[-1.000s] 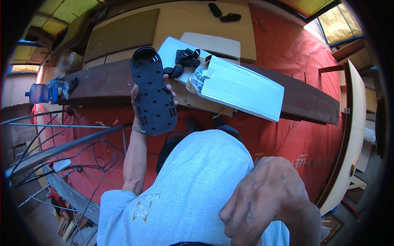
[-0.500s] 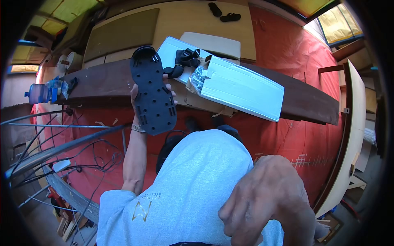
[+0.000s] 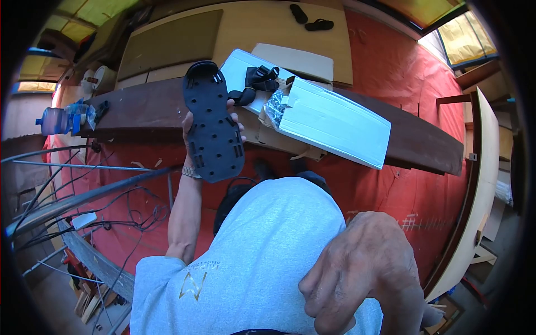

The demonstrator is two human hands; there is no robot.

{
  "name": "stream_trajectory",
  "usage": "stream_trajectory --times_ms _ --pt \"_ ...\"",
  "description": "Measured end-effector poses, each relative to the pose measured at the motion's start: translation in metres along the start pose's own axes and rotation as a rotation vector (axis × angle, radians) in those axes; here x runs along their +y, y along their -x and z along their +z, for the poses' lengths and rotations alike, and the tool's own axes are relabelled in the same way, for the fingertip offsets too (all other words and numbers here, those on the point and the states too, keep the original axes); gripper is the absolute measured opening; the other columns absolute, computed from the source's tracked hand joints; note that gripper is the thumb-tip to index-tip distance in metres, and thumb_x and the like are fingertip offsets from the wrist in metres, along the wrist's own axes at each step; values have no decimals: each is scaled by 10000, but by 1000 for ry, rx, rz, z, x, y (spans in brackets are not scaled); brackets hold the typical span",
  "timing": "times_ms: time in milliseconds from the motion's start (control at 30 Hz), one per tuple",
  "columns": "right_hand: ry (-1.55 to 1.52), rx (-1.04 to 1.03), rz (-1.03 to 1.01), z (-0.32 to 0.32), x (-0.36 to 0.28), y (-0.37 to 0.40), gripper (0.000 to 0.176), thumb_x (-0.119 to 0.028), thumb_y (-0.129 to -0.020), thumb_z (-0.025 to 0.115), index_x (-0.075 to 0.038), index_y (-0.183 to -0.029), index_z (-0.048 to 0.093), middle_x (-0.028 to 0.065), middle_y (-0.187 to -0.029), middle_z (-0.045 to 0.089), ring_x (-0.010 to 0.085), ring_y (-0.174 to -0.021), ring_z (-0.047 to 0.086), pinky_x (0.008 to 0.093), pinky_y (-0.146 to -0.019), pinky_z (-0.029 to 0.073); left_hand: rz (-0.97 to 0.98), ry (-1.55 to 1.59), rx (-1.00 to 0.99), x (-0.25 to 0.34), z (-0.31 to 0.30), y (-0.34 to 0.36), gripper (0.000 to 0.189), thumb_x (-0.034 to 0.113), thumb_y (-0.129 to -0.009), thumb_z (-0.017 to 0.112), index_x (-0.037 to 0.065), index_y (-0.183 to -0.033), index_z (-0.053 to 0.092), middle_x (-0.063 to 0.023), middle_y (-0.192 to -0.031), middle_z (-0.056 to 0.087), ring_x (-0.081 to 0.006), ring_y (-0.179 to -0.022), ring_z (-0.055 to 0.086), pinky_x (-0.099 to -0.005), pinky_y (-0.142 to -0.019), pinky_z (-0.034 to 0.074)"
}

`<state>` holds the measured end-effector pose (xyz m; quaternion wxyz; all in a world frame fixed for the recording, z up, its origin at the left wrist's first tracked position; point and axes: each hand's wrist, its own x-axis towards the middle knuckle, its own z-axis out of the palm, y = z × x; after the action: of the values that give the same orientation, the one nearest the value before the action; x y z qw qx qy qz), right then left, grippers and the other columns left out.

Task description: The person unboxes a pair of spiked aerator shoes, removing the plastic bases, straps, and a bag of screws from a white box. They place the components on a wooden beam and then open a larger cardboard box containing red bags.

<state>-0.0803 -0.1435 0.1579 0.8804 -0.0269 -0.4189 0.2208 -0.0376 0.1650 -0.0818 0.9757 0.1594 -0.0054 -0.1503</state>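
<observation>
My left hand [image 3: 188, 127] grips a black sandal sole [image 3: 215, 125], shaped like a lawn aerator shoe, with small holes across its face and slots along its edges. Its raised heel rim points away from me. Thumb and fingers wrap it from behind, one on each side. Close to the camera, my right hand [image 3: 360, 273] is closed with curled fingers in front of my shirt; whatever it may hold is hidden. Beyond the sole lie black buckled straps [image 3: 262, 78] on a white box, beside a clear bag [image 3: 274, 108] of small metal pieces at the box's open end.
The white box [image 3: 338, 123] rests across a dark brown bench [image 3: 421, 131]. Blue water bottles [image 3: 56, 120] stand at the bench's left end. Metal bars and tangled cables [image 3: 139, 215] fill the lower left. Black slippers [image 3: 319, 24] lie on a wooden board at the back.
The view has shifted slightly, so the sole and the bench things appear a little further right. Both hands keep the same hold and pose.
</observation>
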Motion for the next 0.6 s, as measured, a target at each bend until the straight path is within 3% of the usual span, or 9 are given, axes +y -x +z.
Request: stream_trajectory --times_ms 100,200,300,400,533,600 --pt "44 -80 -18 -11 -1 -8 510 -598 -1033 643 -165 -1219 836 112 -894 612 127 -621 547 253 -479 286 -5 10 -17 0 -3 -2 1052 658 -913 721 -58 -1598 368 -290 -1319 617 -456 -1207 671 -645 -1010 602" --pt "79 -35 -8 -4 -3 -12 485 -588 -1028 656 -181 -1224 834 109 -871 611 136 -616 548 261 -478 292 -5 -6 -26 2 -4 -2 1052 654 -912 725 -63 -1596 370 -291 -1320 617 -458 -1212 670 -642 -1011 603" --pt "82 -144 258 -19 -28 -17 518 -673 -1059 498 -208 -1171 698 169 -992 599 211 -691 567 336 -597 372 -14 4 -32 3 -2 -4 1055 650 -911 730 -67 -1595 369 -290 -1321 618 -460 -1214 669 -641 -1010 604" --pt "51 -235 398 -27 -36 -14 547 -716 -1082 385 -230 -1131 630 204 -1067 589 248 -733 577 372 -655 411 -22 7 -26 4 -3 -4 1060 651 -905 737 -69 -1592 373 -284 -1321 620 -457 -1213 670 -644 -1003 604" --pt "73 -228 374 -26 -35 -17 589 -684 -1106 379 -156 -1119 639 191 -1011 604 259 -730 578 379 -676 421 -21 -14 -26 4 -8 -5 1056 665 -895 739 -63 -1580 399 -267 -1313 627 -445 -1199 678 -641 -984 611" --pt "28 -78 63 -12 -3 -14 516 -620 -1057 558 -168 -1196 765 124 -887 592 178 -653 560 303 -545 338 -13 -27 -26 4 -9 -6 1051 672 -892 737 -59 -1574 412 -260 -1309 629 -439 -1191 681 -637 -976 615"
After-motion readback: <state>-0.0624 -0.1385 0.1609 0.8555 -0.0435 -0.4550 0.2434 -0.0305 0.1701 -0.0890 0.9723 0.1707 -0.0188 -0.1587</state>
